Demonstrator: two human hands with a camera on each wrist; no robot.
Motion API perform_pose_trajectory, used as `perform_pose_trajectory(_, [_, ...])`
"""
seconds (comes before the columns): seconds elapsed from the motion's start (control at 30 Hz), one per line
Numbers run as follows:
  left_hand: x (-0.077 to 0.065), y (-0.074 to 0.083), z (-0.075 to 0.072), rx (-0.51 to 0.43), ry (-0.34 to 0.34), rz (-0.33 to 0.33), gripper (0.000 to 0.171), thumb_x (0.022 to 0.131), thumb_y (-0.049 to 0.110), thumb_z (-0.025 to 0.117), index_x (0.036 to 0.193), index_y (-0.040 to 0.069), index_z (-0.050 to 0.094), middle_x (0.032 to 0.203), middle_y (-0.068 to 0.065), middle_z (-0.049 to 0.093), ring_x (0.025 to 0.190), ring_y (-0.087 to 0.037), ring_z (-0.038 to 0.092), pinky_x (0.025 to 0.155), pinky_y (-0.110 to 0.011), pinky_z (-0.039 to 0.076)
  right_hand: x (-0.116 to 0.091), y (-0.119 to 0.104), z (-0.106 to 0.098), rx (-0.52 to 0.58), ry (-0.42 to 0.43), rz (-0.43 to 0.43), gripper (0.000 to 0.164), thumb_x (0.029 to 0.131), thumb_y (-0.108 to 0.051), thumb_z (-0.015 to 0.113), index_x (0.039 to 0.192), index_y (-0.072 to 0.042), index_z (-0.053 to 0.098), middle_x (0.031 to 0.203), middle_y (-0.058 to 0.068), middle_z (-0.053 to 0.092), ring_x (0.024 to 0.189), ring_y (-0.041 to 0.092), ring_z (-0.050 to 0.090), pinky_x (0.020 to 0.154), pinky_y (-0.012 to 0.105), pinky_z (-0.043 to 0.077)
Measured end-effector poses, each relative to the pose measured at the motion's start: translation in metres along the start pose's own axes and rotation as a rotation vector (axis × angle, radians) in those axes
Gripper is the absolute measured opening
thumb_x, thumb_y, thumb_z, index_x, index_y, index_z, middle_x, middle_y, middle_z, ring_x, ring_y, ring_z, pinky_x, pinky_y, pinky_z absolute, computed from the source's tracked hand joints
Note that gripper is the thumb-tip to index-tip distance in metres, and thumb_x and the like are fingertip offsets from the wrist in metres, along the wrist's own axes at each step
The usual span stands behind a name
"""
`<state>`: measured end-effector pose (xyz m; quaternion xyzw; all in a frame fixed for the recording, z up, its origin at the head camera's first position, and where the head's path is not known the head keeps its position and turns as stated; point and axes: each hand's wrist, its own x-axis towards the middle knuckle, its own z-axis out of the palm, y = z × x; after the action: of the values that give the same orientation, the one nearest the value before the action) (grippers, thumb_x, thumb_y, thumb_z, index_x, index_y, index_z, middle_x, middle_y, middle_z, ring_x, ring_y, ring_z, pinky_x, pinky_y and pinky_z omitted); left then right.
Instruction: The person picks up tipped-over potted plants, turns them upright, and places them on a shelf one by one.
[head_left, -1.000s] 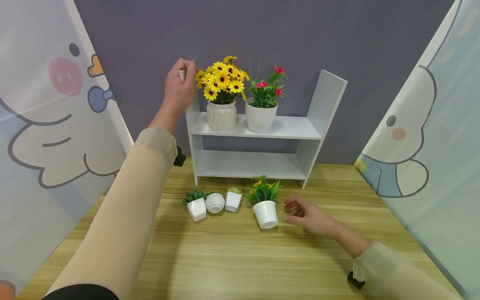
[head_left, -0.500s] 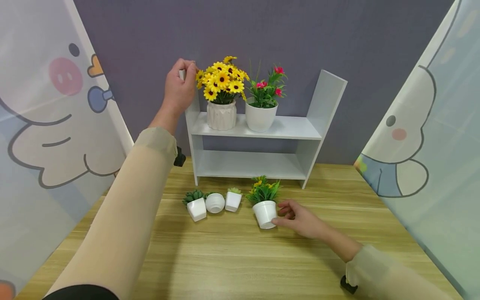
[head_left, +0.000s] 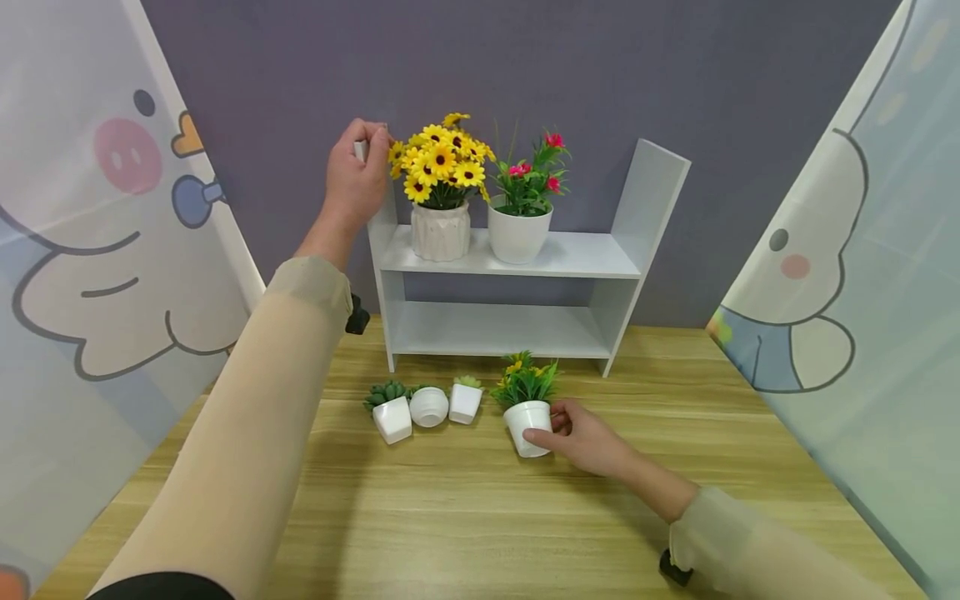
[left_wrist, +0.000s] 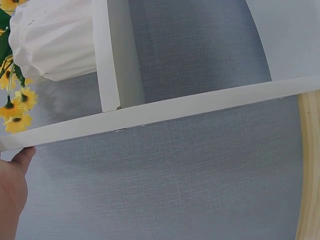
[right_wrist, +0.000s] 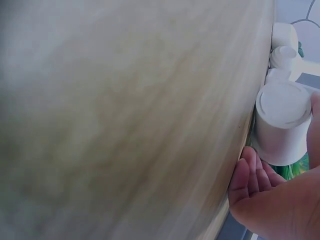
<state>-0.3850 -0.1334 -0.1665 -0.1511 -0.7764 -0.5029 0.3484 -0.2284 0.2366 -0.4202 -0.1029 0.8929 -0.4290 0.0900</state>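
My left hand (head_left: 357,177) grips the upper end of the left side panel of a white shelf (head_left: 510,265); in the left wrist view its thumb lies along the panel edge (left_wrist: 165,111). Low on the right, my right hand (head_left: 588,440) holds a potted plant (head_left: 528,427) with yellow flowers and green leaves, lying tipped on the table with its base toward me. The thumb crosses the front of the white pot, and the other fingers are curled at its right side. In the right wrist view the pot's round base (right_wrist: 284,105) sits between thumb and fingers.
Left of that plant lie three small white pots: a dark succulent (head_left: 392,419), a round pot (head_left: 430,407) and a pale succulent (head_left: 466,403). On the upper shelf stand yellow daisies (head_left: 441,232) and a red-flowered plant (head_left: 519,237). Printed cloths (head_left: 795,267) flank the wooden table (head_left: 450,517).
My right hand has moved left to the tipped plant, its thumb now over the pot and its fingers at the side. The left hand keeps its hold on the shelf.
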Motion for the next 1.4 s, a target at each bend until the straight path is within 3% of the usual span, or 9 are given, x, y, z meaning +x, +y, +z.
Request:
perform_pose_trajectory(0.17, [0.0,-0.001,-0.001,-0.008,0.004,0.01,0.02,0.116,0.038,0.05,0.104,0.023,0.056,0.128,0.001,0.061,0.091,-0.008,0.053,0.078,-0.027,0.047,0.001,-0.006,0.001,-0.009,-0.001,0.004,0.071,0.094,-0.045,0.086,0.136,0.006,0.059,0.112,0.011,0.068,0.098,0.021,0.063,0.08,0.029,0.054])
perform_pose_trajectory(0.43, [0.0,0.0,-0.001,0.011,0.001,0.007,0.02,0.116,0.038,0.049,0.103,0.025,0.055,0.137,-0.005,0.062,0.103,-0.006,0.056,0.084,-0.024,0.05,-0.002,-0.007,-0.003,0.049,-0.05,0.002,0.074,0.097,-0.035,0.085,0.144,0.012,0.054,0.117,0.015,0.069,0.098,0.02,0.066,0.079,0.033,0.059])
perform_pose_trajectory(0.63, [0.0,-0.001,-0.001,0.006,0.005,0.019,0.02,0.116,0.038,0.049,0.102,0.025,0.054,0.122,0.005,0.06,0.102,-0.007,0.056,0.084,-0.025,0.049,-0.005,-0.008,-0.009,0.078,-0.079,-0.008,0.077,0.098,-0.03,0.084,0.149,0.016,0.049,0.12,0.018,0.07,0.097,0.02,0.068,0.077,0.037,0.062])
perform_pose_trajectory(0.93, [-0.002,-0.001,-0.001,-0.005,0.002,0.024,0.02,0.116,0.04,0.049,0.102,0.026,0.054,0.111,0.011,0.055,0.088,-0.009,0.051,0.079,-0.027,0.047,-0.003,-0.001,-0.015,0.038,-0.029,-0.032,0.079,0.096,-0.029,0.085,0.151,0.014,0.048,0.124,0.018,0.07,0.106,0.023,0.067,0.081,0.03,0.056])
perform_pose_trajectory(1.23, [-0.001,-0.001,-0.001,0.003,0.01,0.019,0.019,0.116,0.039,0.049,0.103,0.026,0.055,0.119,0.008,0.058,0.093,-0.008,0.053,0.08,-0.026,0.048,0.0,0.003,-0.018,0.05,-0.01,-0.046,0.084,0.096,-0.026,0.085,0.155,0.015,0.042,0.132,0.023,0.067,0.111,0.026,0.067,0.091,0.033,0.058])
perform_pose_trajectory(1.4, [-0.002,-0.001,0.0,0.021,0.008,0.018,0.02,0.116,0.041,0.049,0.104,0.026,0.055,0.114,0.01,0.056,0.092,-0.008,0.052,0.081,-0.026,0.048,-0.001,0.003,-0.017,0.081,-0.009,-0.033,0.078,0.097,-0.023,0.085,0.151,0.017,0.044,0.135,0.026,0.065,0.113,0.027,0.068,0.092,0.031,0.06])
